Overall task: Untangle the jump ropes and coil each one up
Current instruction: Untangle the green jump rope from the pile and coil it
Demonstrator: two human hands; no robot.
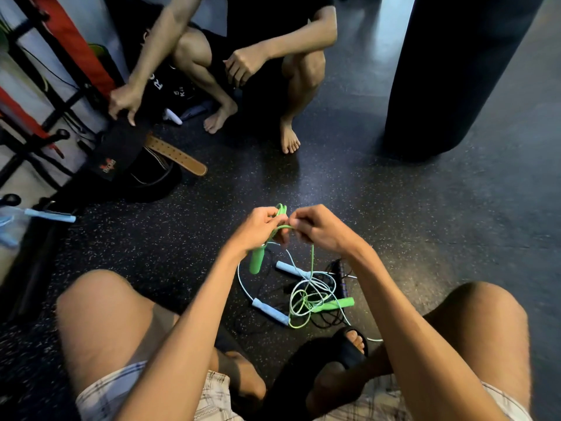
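A green jump rope is gathered into loops between my hands; my left hand grips the bundle, and one green handle hangs below it. My right hand pinches the green cord beside it. The cord drops to a tangle on the floor between my knees. There the second green handle, a light blue rope with two blue handles and a black rope are mixed together.
A second person squats opposite me, one hand on dark gear by a rack at left. A brown leather belt and black bags lie nearby. A black punching bag hangs at right. Another blue handle lies at far left.
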